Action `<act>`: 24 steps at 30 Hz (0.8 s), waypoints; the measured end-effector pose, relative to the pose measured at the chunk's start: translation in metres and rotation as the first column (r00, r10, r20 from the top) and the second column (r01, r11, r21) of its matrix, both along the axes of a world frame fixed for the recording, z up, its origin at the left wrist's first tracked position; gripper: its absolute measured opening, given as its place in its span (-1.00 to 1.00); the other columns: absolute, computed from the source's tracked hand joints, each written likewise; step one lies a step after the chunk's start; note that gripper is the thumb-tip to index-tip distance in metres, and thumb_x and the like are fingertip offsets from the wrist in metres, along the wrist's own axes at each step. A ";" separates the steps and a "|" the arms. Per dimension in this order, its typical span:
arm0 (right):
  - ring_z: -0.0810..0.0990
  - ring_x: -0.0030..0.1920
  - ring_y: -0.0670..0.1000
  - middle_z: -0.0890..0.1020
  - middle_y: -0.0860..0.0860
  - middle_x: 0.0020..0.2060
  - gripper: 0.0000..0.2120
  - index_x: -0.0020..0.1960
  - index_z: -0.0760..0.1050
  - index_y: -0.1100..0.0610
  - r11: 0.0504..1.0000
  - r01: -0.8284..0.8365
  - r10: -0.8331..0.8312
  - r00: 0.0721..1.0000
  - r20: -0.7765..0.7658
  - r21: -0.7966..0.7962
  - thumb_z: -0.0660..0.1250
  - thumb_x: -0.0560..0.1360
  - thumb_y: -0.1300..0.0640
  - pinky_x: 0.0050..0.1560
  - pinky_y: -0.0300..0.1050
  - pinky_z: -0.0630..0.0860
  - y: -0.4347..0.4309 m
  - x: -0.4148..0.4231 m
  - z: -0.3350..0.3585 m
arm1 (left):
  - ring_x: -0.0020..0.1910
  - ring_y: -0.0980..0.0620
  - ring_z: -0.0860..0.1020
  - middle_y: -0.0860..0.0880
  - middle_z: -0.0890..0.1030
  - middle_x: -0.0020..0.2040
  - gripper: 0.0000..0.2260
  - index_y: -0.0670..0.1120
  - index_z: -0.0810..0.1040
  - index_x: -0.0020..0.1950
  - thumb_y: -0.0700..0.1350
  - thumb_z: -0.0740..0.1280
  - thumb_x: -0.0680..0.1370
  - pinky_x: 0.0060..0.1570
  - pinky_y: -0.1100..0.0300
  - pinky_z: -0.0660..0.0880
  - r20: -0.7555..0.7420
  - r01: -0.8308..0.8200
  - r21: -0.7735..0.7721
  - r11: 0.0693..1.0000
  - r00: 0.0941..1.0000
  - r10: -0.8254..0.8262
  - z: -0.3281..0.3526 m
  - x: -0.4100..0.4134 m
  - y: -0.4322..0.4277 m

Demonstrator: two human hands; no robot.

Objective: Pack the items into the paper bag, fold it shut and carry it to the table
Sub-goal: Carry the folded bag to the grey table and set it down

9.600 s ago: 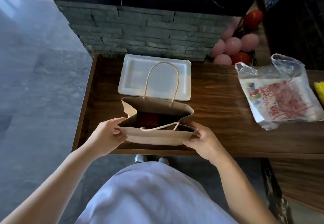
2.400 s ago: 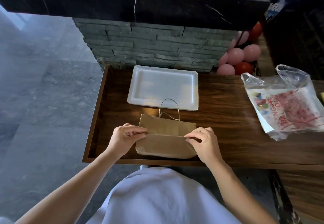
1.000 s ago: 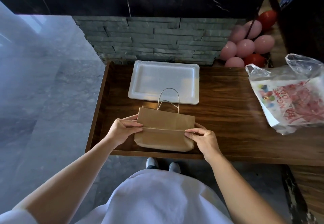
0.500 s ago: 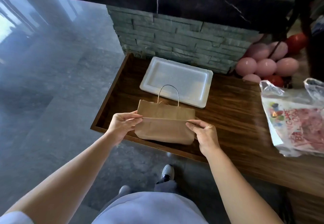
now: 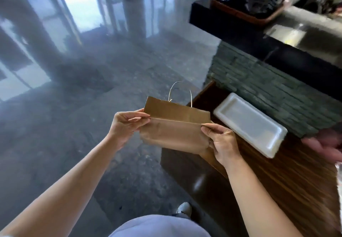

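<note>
The brown paper bag hangs in the air, off the wooden counter, its top folded over along a crease. A thin handle loop sticks up behind the fold. My left hand pinches the left end of the fold. My right hand grips the right end and the bag's side. The bag's contents are hidden inside it.
The wooden counter with a white foam tray lies to the right, below a stone-faced wall. Grey stone floor spreads to the left and ahead, towards bright windows. Pink balloons show at the right edge.
The folded bag has been lifted off the counter, and the view has swung left towards the open floor. Both hands keep their grip on the fold.
</note>
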State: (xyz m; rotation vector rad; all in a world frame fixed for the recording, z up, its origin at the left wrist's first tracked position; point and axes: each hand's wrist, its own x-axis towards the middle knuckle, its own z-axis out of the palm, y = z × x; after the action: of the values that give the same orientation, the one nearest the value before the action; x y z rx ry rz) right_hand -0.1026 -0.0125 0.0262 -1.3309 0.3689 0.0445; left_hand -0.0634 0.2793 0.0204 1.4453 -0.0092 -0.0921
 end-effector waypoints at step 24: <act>0.62 -0.22 -0.12 0.71 -0.06 -0.23 -0.84 -0.22 0.71 0.13 0.253 -0.964 0.946 0.230 0.227 -0.080 0.46 0.40 0.37 -0.14 -0.31 0.56 0.780 -0.087 0.020 | -0.34 0.20 0.62 0.06 0.70 -0.35 -0.84 -0.09 0.69 -0.22 -0.35 0.48 0.38 -0.31 0.42 0.49 0.078 -0.983 0.118 0.141 0.150 0.986 0.022 -0.392 0.581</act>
State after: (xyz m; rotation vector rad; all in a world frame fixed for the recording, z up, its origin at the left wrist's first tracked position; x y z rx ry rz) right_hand -0.1893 0.7678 0.0466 -1.2739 -0.7555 0.9646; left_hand -0.4551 0.8602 0.0420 1.3139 1.0365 1.0671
